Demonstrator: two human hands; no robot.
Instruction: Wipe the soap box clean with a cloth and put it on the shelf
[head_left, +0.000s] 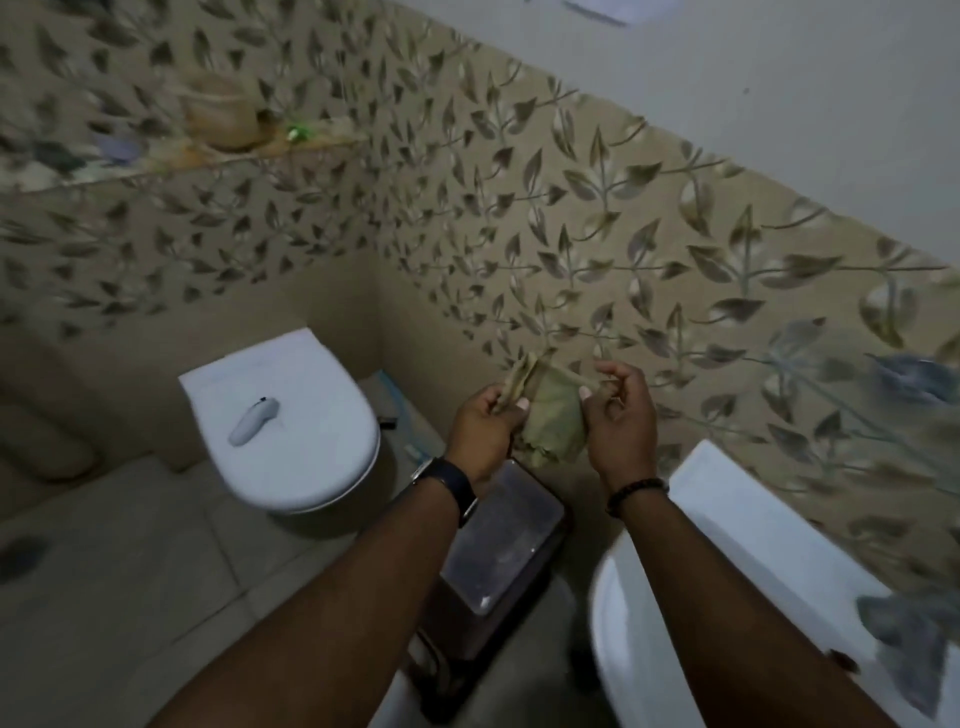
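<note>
Both hands hold a crumpled olive-tan cloth (553, 415) in front of the leaf-patterned wall, above a bin. My left hand (480, 426) pinches the cloth's upper left part, where a ridged tan edge shows; whether that edge is cloth or the soap box I cannot tell. My right hand (618, 421) pinches a stretched strip of the cloth at the upper right. High on the left wall a narrow shelf (156, 166) carries a blurred rounded tan object (223, 117) and something small and green (296, 132).
A white toilet (291, 415) with its lid down stands at lower left, with a small white device (252, 421) on the lid. A dark bin with a grey lid (498, 540) sits below my hands. A white basin (727, 571) fills the lower right.
</note>
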